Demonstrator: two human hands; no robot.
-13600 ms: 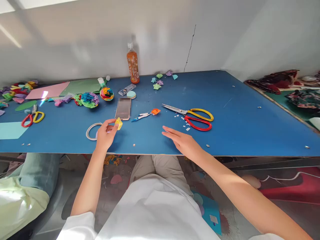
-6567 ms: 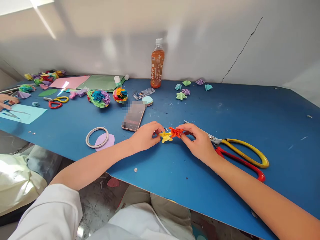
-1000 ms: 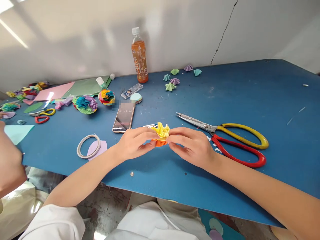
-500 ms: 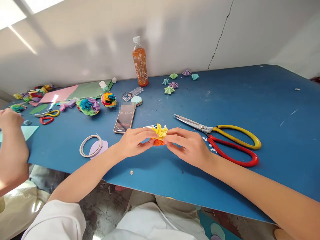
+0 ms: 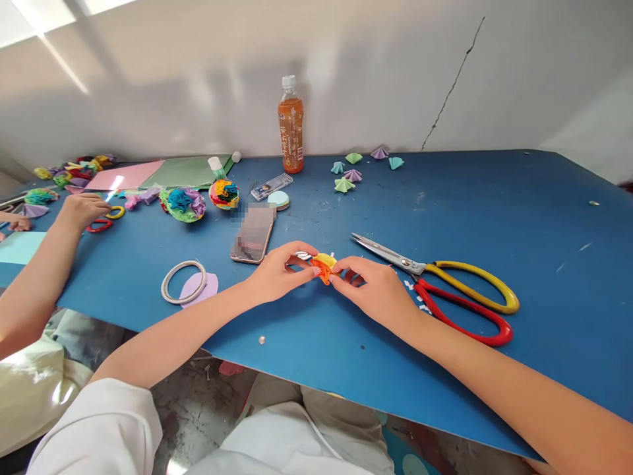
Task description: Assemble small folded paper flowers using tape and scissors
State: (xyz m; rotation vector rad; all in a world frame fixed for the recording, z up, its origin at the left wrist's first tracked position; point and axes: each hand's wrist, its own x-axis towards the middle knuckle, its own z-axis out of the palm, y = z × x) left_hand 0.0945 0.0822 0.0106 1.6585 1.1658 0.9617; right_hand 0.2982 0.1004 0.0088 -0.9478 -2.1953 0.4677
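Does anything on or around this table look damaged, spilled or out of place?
Two things. A dark, jagged crack runs up the wall behind the table, apparently damage. Small white scraps lie loose beside the large scissors, looking like untidied litter.

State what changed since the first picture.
The left hand has carried the yellow paper piece rightward, away from the tape ring. The right hand, then empty, now holds the orange paper piece, picked up off the table; both pieces are together between the hands. A co-worker's hand is now at the small scissors. The bottle and folded pieces stayed put.
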